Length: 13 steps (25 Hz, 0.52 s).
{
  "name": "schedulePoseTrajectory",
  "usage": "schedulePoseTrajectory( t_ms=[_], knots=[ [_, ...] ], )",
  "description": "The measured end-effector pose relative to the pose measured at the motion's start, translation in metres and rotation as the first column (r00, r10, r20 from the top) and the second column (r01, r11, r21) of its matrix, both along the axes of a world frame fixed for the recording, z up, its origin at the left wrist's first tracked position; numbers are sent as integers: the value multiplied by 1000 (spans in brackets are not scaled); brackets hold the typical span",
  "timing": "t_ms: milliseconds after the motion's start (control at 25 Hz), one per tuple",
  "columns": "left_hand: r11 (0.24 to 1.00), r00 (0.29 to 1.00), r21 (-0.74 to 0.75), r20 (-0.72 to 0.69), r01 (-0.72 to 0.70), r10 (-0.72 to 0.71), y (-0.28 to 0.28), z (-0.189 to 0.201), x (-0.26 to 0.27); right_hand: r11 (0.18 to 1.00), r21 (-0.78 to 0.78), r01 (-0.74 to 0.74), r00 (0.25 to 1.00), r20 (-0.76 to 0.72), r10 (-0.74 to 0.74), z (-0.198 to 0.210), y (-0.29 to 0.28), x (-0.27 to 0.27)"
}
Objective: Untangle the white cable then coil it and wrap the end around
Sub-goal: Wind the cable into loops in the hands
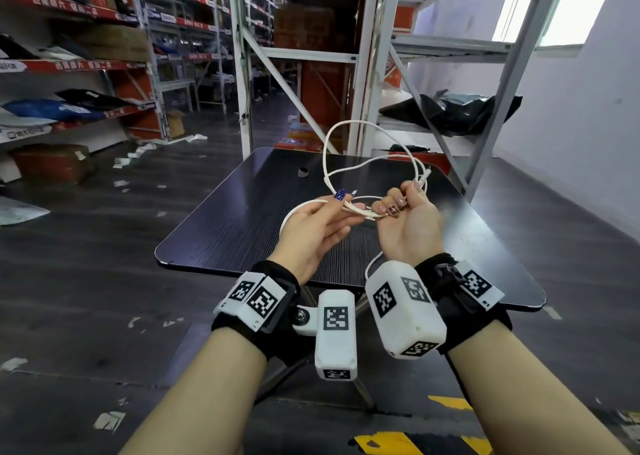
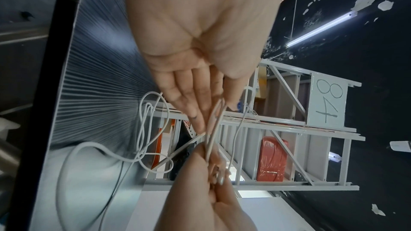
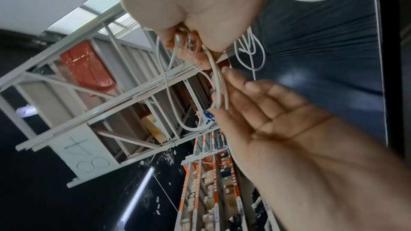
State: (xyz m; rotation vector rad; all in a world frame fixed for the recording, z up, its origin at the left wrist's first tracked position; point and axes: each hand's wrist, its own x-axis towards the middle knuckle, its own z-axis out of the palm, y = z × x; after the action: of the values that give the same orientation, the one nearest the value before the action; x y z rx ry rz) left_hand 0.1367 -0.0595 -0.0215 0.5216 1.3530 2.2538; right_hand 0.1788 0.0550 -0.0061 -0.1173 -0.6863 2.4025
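Room: a warehouse aisle with a dark floor (image 1: pixel 104 247) strewn with paper scraps, and a pale wall on the right.
Shelving: red-edged racks (image 1: pixel 79 63) of boxes and bags on the left; grey metal racks (image 1: pixel 377 56) straight ahead and to the right, one holding a black bag (image 1: pixel 460 112).
Surface: one dark, fine-ribbed table (image 1: pixel 225 233) with rounded corners and one round hole (image 1: pixel 303 172) near its far edge.
Cable count: one white cable (image 1: pixel 332 132), held above the table in several loose loops; a plug tip (image 1: pixel 425 176) sticks up beside the right hand, and a slack loop hangs below the right wrist.
Hands count: two, each wearing a black wrist strap with white marker-printed blocks.
Left hand (image 1: pixel 317 228): palm up, thumb pressing cable strands against the long, nearly straight fingers.
Right hand (image 1: pixel 408 224): fingers curled tight round a bunch of strands, fist touching the left fingertips.
Edges: both hands are over the table's middle, well inside its near and side edges.
Open room: bare tabletop lies all round the hands; open floor lies left and right of the table.
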Motion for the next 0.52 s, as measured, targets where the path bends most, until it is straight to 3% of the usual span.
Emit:
schedulePoseTrajectory(
  t_ms=[120, 320, 520],
  knots=[
    [999, 996, 8, 66, 54, -54, -3, 3, -2, 999, 40, -6, 999, 41, 4, -3, -3, 2],
    [983, 950, 155, 277, 101, -142, -7, 5, -5, 983, 179, -24, 990, 142, -2, -6, -6, 6],
    [978, 936, 191, 322, 81, -140, -11, 4, -9, 966, 244, -81, 965, 263, 14, -8, -3, 11]
  ],
)
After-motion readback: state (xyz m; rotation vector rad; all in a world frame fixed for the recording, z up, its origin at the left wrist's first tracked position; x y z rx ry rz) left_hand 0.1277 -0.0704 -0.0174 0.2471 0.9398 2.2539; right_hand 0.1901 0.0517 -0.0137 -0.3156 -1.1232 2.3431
